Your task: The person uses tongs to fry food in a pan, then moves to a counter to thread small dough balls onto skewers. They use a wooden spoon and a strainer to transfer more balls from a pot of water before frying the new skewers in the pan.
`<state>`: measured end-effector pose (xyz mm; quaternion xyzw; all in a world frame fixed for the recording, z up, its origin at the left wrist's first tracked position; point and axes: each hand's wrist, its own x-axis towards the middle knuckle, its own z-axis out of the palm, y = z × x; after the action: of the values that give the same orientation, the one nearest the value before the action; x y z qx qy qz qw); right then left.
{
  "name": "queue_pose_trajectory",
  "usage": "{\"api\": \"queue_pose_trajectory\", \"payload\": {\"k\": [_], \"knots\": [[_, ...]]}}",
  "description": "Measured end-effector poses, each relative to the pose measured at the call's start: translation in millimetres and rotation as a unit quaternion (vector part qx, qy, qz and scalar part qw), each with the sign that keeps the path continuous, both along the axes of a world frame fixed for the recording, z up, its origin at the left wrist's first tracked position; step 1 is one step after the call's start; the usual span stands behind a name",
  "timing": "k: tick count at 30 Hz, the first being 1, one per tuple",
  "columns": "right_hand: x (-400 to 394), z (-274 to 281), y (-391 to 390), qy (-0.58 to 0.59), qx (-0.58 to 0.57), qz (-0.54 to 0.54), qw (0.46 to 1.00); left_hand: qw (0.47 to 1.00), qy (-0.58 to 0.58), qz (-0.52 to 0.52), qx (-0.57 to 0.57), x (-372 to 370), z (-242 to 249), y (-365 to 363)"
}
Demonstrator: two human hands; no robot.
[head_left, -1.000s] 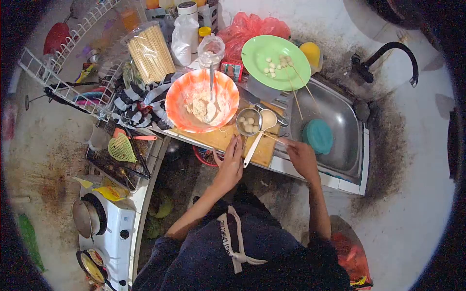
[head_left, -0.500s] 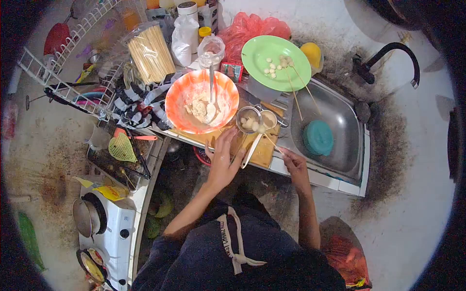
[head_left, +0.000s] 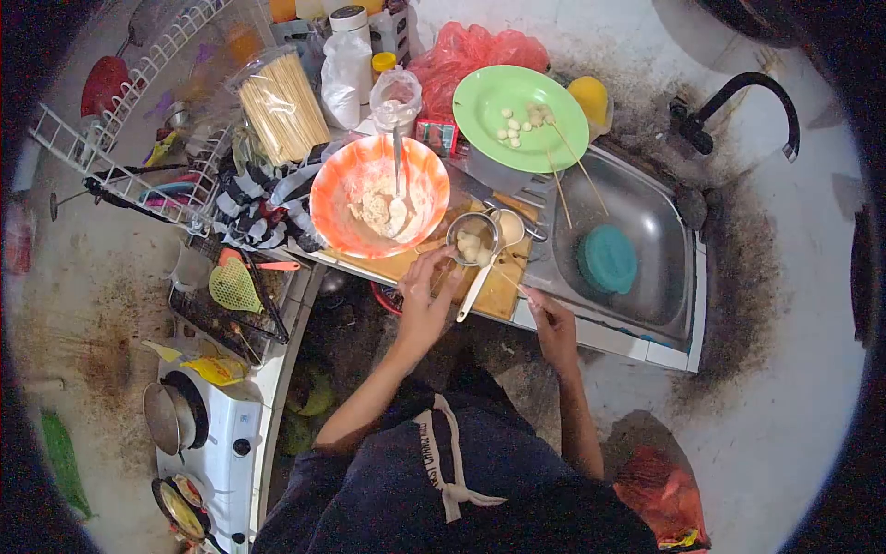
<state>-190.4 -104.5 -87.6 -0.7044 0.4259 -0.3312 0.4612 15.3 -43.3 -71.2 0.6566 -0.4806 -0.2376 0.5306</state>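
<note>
My right hand [head_left: 552, 325] pinches the lower end of a thin skewer [head_left: 509, 278], whose upper end reaches the pale balls at the strainer. My left hand [head_left: 428, 294] is beside the round strainer [head_left: 473, 239], fingertips at its rim; whether it grips the rim cannot be made out. Several pale balls [head_left: 472, 248] lie in the strainer. Its white handle [head_left: 474, 294] slants across the wooden board [head_left: 498, 297]. An orange-white bowl [head_left: 329, 208] with dough and a spoon stands to the left. Behind, a green plate [head_left: 480, 97] holds small pale balls and two skewers.
A sink [head_left: 653, 277] with a teal container [head_left: 607, 259] and black faucet [head_left: 752, 85] is at right. Bagged skewers [head_left: 283, 108], jars and a red bag [head_left: 471, 54] stand behind. At left are a dish rack [head_left: 101, 171], a yellow-green strainer [head_left: 234, 284] and a stove [head_left: 221, 420].
My right hand has moved slightly left with the skewer. My left hand has shifted up a little toward the strainer, and the skewer's tip is now lower among the balls.
</note>
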Motion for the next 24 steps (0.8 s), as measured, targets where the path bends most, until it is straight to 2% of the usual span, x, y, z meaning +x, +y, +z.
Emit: {"api": "queue_pose_trajectory", "payload": {"k": [1, 3, 4, 6, 10, 12, 16, 18, 19, 21, 24], "knots": [[1, 1, 2, 0.001, 0.000, 0.000, 1.000, 1.000, 0.001, 0.000, 0.000, -1, 3, -2], [3, 4, 5, -0.004, -0.001, -0.006, 1.000, 0.990, 0.131, -0.012, -0.053, -4, 8, -6], [3, 6, 6, -0.004, 0.000, -0.007, 1.000, 0.990, 0.131, -0.013, -0.053, -5, 7, -7], [2, 10, 7, -0.010, 0.025, 0.015, 1.000, 0.975, 0.219, -0.004, -0.048, -8, 4, -9], [0, 8, 8, -0.005, 0.000, 0.010, 1.000, 0.976, 0.211, -0.003, -0.057, -9, 2, -11], [1, 16, 9, 0.027, 0.001, 0.006, 1.000, 0.969, 0.241, -0.002, -0.055, -10, 4, -11], [1, 11, 10, 0.009, -0.007, 0.005, 1.000, 0.960, 0.276, -0.020, -0.034, -7, -1, -10], [0, 9, 10, 0.009, 0.012, 0.008, 1.000, 0.929, 0.367, -0.051, -0.009, -7, 12, -7], [0, 8, 11, 0.008, 0.012, 0.008, 1.000, 0.929, 0.366, -0.051, -0.009, -9, 17, -6], [3, 6, 12, -0.020, -0.015, 0.006, 1.000, 0.889, 0.457, -0.019, -0.009, -16, 24, -4], [7, 8, 15, -0.049, -0.004, -0.002, 0.999, 0.863, 0.503, -0.004, -0.050, -26, 8, -3]]}}
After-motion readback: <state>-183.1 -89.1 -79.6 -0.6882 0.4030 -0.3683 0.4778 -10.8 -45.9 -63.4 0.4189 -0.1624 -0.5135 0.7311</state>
